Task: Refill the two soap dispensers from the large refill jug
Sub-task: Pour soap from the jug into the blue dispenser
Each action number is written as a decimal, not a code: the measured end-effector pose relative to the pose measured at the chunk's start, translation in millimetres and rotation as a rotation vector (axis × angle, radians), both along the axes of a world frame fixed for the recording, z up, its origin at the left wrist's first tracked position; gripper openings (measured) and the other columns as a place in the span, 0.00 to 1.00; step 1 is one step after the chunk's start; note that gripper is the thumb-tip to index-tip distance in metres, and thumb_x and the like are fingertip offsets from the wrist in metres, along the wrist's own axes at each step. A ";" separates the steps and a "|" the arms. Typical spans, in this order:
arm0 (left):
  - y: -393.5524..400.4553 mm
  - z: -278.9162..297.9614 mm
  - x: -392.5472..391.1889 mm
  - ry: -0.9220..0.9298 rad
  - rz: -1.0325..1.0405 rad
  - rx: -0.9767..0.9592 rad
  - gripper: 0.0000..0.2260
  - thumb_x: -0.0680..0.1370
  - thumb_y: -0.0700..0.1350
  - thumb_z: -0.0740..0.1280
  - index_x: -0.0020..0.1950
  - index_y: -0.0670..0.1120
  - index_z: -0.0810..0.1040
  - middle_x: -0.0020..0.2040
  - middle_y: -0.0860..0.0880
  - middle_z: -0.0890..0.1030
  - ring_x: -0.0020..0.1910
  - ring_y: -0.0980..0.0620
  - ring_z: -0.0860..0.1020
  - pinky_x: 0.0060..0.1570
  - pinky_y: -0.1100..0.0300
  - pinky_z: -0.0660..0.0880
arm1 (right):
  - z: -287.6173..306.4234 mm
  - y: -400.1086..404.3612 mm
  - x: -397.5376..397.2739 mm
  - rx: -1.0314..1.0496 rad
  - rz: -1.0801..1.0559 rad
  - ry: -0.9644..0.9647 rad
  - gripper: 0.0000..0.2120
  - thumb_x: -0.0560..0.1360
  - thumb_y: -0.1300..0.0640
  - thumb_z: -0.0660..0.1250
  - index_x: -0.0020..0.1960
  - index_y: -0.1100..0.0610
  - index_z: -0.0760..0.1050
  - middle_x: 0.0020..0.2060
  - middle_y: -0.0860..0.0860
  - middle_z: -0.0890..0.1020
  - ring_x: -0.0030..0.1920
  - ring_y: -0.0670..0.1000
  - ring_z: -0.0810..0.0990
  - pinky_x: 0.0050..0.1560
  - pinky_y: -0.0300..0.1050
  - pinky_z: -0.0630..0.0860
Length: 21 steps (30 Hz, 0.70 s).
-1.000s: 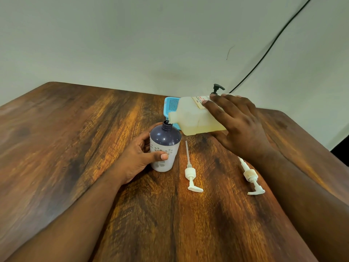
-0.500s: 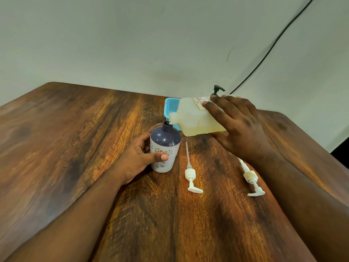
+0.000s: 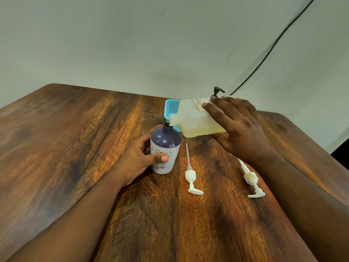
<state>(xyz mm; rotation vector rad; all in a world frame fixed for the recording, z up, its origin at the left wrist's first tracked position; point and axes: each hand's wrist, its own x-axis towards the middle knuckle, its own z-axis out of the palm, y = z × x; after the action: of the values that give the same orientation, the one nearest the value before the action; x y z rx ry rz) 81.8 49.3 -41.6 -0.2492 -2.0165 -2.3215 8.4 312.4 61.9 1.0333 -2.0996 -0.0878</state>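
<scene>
Right hand (image 3: pixel 239 129) clamped on translucent yellowish plastic refill jug (image 3: pixel 194 121), tipping it over narrow-necked purple-and-white dispenser bottle (image 3: pixel 165 148) gripped by left hand (image 3: pixel 139 159); soap is likely overshooting the neck, spilling onto wooden table (image 3: pixel 75 148).

A single wide-angle head view is looking forward and down from above the near edge of the bench (image 3: pixel 79 148), sitting close over it. Both forearms are entering from the bottom corners and reaching toward the middle. The lens is facing the far pale wall (image 3: pixel 132 44), which is filling the upper third, and the bench's edges are bowing outward at left and right
</scene>
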 end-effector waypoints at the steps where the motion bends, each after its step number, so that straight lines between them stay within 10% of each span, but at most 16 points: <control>1: -0.3 -0.2 0.1 -0.001 0.000 0.001 0.43 0.60 0.43 0.81 0.74 0.52 0.70 0.65 0.50 0.80 0.64 0.52 0.79 0.57 0.61 0.78 | 0.5 0.1 -0.1 -0.002 0.001 0.002 0.36 0.71 0.48 0.74 0.74 0.54 0.63 0.70 0.58 0.71 0.68 0.63 0.69 0.66 0.61 0.64; 21: 2.2 4.8 -0.2 -0.004 0.010 0.001 0.48 0.54 0.52 0.85 0.72 0.54 0.71 0.65 0.51 0.80 0.64 0.53 0.78 0.59 0.60 0.78 | 1.6 0.5 -1.8 0.004 -0.007 0.008 0.37 0.71 0.48 0.73 0.74 0.54 0.62 0.70 0.58 0.71 0.69 0.62 0.69 0.67 0.61 0.64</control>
<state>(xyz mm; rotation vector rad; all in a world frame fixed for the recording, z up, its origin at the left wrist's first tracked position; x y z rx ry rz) 81.6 51.6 -36.9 -0.2340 -2.0139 -2.3190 6.6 312.9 63.5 1.0258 -2.0965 -0.0996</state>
